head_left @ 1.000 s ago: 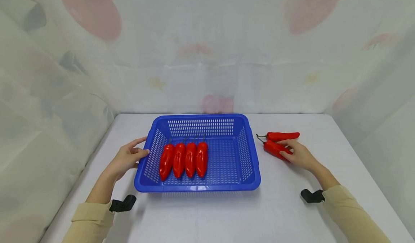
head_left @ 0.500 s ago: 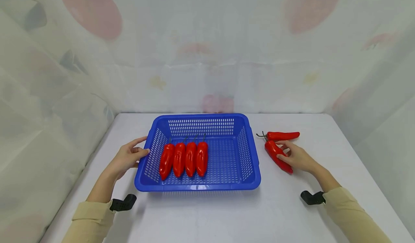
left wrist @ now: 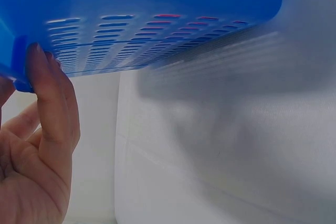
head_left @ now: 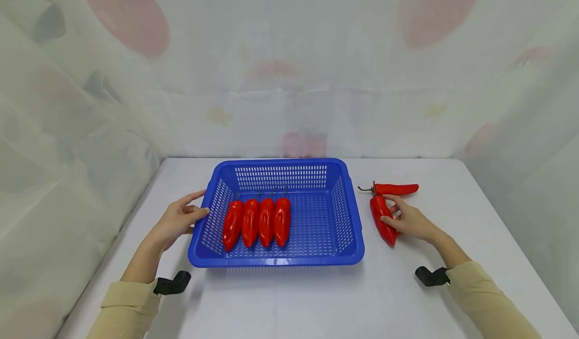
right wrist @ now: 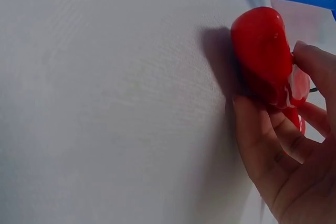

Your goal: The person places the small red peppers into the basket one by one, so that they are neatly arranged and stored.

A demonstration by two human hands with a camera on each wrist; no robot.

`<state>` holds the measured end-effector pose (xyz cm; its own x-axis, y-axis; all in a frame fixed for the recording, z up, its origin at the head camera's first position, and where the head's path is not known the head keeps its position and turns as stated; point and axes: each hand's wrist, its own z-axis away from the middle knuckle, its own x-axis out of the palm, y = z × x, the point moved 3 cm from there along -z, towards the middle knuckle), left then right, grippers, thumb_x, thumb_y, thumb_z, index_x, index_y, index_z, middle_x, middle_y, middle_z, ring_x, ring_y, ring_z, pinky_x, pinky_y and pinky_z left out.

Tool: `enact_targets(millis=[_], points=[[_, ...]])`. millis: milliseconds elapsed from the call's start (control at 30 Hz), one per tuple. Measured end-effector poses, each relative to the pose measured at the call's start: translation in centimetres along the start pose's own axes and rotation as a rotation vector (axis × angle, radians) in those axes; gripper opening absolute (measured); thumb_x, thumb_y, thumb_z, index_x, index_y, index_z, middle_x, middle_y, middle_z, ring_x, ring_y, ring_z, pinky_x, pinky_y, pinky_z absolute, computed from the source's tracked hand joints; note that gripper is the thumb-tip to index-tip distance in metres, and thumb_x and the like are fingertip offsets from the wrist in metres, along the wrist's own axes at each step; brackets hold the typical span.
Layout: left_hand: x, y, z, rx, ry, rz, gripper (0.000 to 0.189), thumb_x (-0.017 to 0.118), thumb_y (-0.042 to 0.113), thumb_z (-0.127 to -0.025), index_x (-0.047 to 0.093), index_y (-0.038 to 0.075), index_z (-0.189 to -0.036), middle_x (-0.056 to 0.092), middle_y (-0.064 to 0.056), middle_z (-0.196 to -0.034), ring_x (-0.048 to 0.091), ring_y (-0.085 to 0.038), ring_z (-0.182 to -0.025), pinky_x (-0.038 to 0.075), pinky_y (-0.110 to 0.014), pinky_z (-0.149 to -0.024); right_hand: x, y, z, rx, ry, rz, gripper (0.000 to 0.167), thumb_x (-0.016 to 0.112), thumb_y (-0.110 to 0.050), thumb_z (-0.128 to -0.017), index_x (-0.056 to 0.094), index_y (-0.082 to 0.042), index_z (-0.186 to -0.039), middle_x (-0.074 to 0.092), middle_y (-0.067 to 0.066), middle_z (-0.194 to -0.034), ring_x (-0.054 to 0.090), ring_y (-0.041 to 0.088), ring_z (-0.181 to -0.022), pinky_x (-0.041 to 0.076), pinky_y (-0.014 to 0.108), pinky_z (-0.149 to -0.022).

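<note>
A blue plastic basket (head_left: 312,261) stands in the middle of the table, its sides and floor pierced with slots. Several red chili peppers (head_left: 250,223) lie side by side in its left half, stems toward the back. At the basket's left rim, my left hand (head_left: 176,221) grips the edge between thumb and fingers; the left wrist view shows its fingers (left wrist: 50,98) under the rim. Right of the basket, my right hand (head_left: 411,222) holds a red chili pepper (head_left: 381,213) between thumb and fingers, tip toward me. Behind it, another red chili pepper (head_left: 398,189) lies crosswise on the table.
The white table (head_left: 316,304) extends in front of the basket and to both sides. A pale printed curtain (head_left: 289,78) hangs behind and along the sides. Each wrist carries a black camera mount, one being the left mount (head_left: 173,283).
My right hand has turned the held chili pepper from slanting rightward to nearly pointing at me, its stem swinging toward the back. My left hand and the basket stay in place.
</note>
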<state>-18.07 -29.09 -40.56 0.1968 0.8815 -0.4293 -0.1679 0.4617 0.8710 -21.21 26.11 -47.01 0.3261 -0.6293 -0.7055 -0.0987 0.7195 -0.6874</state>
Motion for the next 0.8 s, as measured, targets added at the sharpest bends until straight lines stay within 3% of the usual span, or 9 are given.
enact_targets(millis=[300, 600, 800], points=[[0.03, 0.05, 0.03, -0.004, 0.001, 0.003, 0.067, 0.058, 0.027, -0.091, 0.024, 0.015, -0.147, 0.060, -0.019, -0.094, 0.066, -0.023, -0.077, 0.057, -0.039, -0.069, -0.20, 0.21, -0.11, 0.023, -0.006, -0.040, 0.068, 0.063, -0.032, -0.087, 0.028, -0.008, -0.139, 0.053, 0.021, -0.111, 0.058, 0.022, -0.083, 0.055, 0.028, -0.060], [0.01, 0.00, 0.07, -0.011, 0.000, 0.009, 0.066, 0.058, 0.027, -0.091, 0.024, 0.016, -0.147, 0.060, -0.019, -0.095, 0.066, -0.023, -0.078, 0.057, -0.039, -0.069, -0.29, -0.25, -0.41, 0.039, -0.018, -0.086, 0.069, 0.062, -0.033, -0.087, 0.029, -0.007, -0.140, 0.048, 0.026, -0.120, 0.056, 0.035, -0.100, 0.057, 0.032, -0.061], [0.03, -0.12, -0.03, -0.016, 0.001, 0.006, 0.067, 0.058, 0.027, -0.091, 0.023, 0.018, -0.147, 0.060, -0.018, -0.095, 0.065, -0.022, -0.077, 0.057, -0.039, -0.069, -0.09, -0.55, -0.93, 0.092, -0.041, -0.060, 0.071, 0.063, -0.038, -0.085, 0.029, -0.006, -0.140, 0.047, 0.027, -0.120, 0.056, 0.030, -0.094, 0.056, 0.032, -0.064]])
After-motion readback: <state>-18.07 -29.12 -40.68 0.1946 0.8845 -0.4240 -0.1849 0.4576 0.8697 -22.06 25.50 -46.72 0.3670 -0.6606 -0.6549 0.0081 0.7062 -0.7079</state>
